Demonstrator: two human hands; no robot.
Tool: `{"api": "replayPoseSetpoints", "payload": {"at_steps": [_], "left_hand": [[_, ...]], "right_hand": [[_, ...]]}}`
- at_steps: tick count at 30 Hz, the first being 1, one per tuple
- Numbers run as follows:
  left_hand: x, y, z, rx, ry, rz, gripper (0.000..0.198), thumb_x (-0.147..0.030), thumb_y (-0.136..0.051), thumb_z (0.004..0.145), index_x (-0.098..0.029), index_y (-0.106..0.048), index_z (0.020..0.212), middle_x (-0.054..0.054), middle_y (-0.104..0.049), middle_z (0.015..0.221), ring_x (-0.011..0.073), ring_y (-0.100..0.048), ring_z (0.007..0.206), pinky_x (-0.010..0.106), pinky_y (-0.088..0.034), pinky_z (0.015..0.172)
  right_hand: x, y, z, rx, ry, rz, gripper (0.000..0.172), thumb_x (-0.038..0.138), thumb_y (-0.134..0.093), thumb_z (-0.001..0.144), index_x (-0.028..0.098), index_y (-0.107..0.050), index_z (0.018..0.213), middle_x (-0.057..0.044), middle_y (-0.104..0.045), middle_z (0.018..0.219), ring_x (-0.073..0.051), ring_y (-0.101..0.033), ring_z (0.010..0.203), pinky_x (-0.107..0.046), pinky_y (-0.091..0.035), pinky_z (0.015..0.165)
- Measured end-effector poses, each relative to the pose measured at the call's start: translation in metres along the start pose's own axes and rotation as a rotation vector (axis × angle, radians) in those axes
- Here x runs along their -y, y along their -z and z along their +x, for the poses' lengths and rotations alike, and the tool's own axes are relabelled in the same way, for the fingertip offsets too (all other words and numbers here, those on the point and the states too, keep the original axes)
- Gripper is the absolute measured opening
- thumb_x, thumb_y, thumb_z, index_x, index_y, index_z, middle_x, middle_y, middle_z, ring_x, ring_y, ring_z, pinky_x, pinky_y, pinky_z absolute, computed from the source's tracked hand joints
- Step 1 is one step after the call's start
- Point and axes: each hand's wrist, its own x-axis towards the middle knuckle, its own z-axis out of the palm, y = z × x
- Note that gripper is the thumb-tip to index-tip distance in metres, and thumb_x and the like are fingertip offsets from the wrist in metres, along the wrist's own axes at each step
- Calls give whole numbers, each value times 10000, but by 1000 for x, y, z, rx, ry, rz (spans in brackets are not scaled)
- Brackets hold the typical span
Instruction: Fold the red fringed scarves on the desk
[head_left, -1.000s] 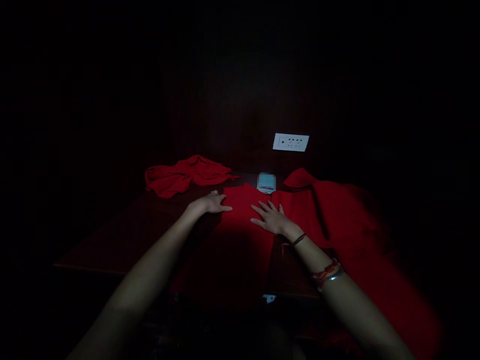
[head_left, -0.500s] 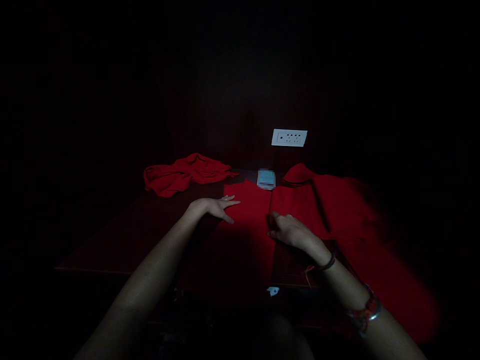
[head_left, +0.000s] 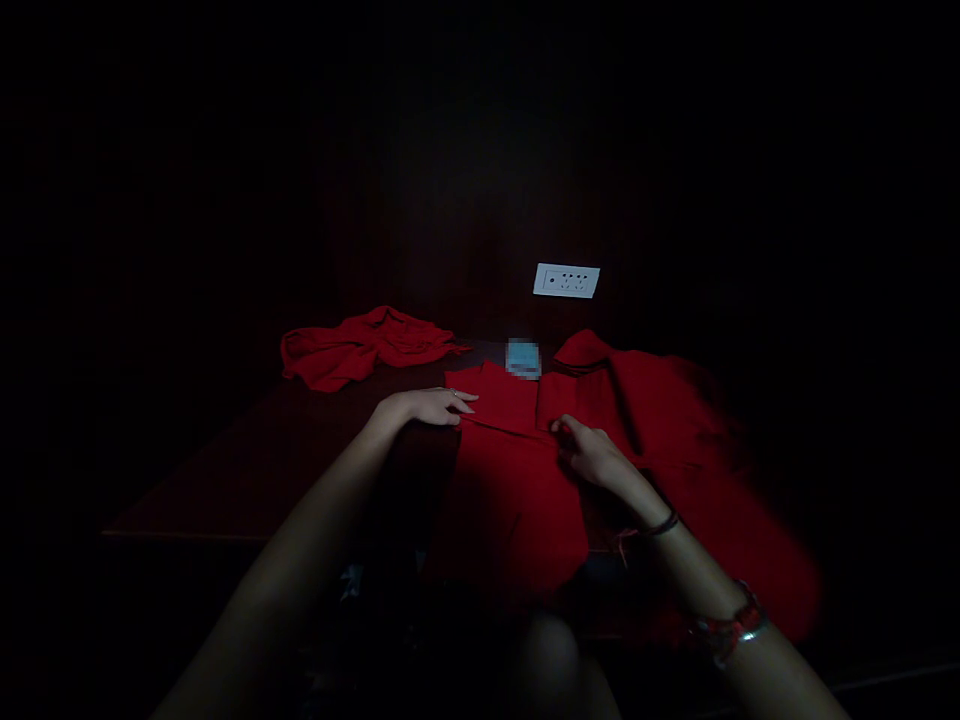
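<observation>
A piece of red cloth (head_left: 517,490) lies across the table, its near part hanging over the front edge. A crease or folded edge runs across it between my two hands. My left hand (head_left: 435,405) rests at the cloth's left side, fingers stretched out on top of it and a ring on one finger. On the right side, my right hand (head_left: 596,455) is closed with thumb and forefinger pinching the cloth at the end of that crease. Deep shadow hides the lowest part of the cloth.
A crumpled red cloth (head_left: 367,350) lies at the back left of the dark table (head_left: 247,450). More red fabric (head_left: 667,400) spreads over the right side and past the front edge. A small pale-blue item (head_left: 523,358), blurred out, sits at the back. A white socket panel (head_left: 566,281) is on the wall.
A crease has appeared across the cloth between my hands, and its near part has shifted right. My left hand's fingers have drawn closer together. My right hand has moved slightly up and right.
</observation>
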Motion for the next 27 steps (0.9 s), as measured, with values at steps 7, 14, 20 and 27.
{"api": "replayPoseSetpoints", "payload": {"at_steps": [7, 14, 20, 27], "left_hand": [[-21, 6, -9, 221, -16, -120, 524, -416, -565, 641, -321, -463, 1145, -78, -125, 1367, 218, -126, 1244, 308, -140, 1000], [7, -3, 4, -14, 93, -215, 568, -594, -228, 768, -241, -501, 1120, -12, -353, 1293, 203, -251, 1206, 313, -187, 983], [4, -25, 27, 22, 488, -4, 870, -765, -278, 589, -331, -44, 1305, 9, 87, 1370, 390, 108, 1191, 590, -34, 915], [10, -17, 18, 39, 526, -12, 957, -776, -366, 518, -331, -45, 1302, 28, 133, 1359, 410, 138, 1174, 591, -21, 910]], "right_hand": [[26, 5, 2, -221, 58, -244, 434, 441, -354, 791, 242, -426, 1170, -132, -370, 1203, -272, -354, 1073, -402, -334, 809], [28, -14, 31, 271, 214, -194, 628, 647, -157, 741, 359, -138, 1298, -14, -84, 1392, -336, -27, 1233, -590, -95, 910], [17, -8, 24, 393, 182, -215, 586, 673, -161, 720, 449, -135, 1261, 59, -26, 1392, -377, 44, 1217, -648, -53, 876], [14, 19, 21, 504, 196, -219, 640, 674, -183, 718, 382, -150, 1286, 3, -50, 1395, -339, 1, 1232, -560, -56, 943]]}}
